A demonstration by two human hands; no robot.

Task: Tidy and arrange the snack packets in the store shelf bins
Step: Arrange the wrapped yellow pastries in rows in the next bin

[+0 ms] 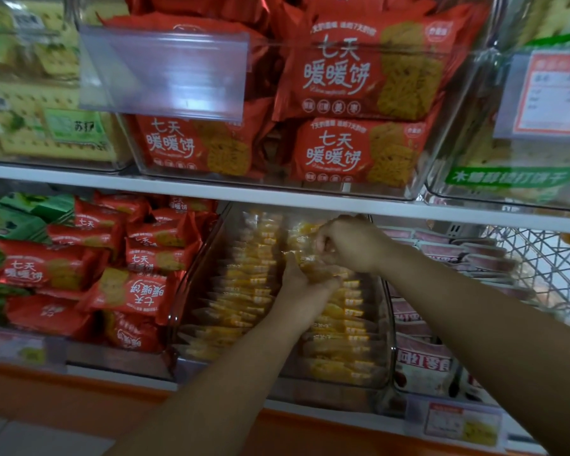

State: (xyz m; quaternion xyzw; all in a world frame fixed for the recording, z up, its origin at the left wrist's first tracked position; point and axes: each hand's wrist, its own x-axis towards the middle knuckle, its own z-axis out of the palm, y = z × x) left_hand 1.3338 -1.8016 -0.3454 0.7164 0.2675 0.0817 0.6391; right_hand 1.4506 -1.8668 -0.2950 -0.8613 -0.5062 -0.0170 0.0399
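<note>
Hands (298, 279) (351, 246) grip yellow packets (244, 281) just beneath shelf edge (277, 197)

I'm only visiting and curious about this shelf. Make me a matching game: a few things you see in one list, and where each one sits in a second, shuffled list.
Things:
1. yellow packets
2. green packets
3. pink-and-white packets
4. clear tag holder

Places:
A. on the front of the upper bin of red packets
B. bottom row, far left
C. bottom row, middle bin, where the left hand and right hand reach in
D. bottom row, right of that bin

Pairs: 1-C, 2-B, 3-D, 4-A.
</note>
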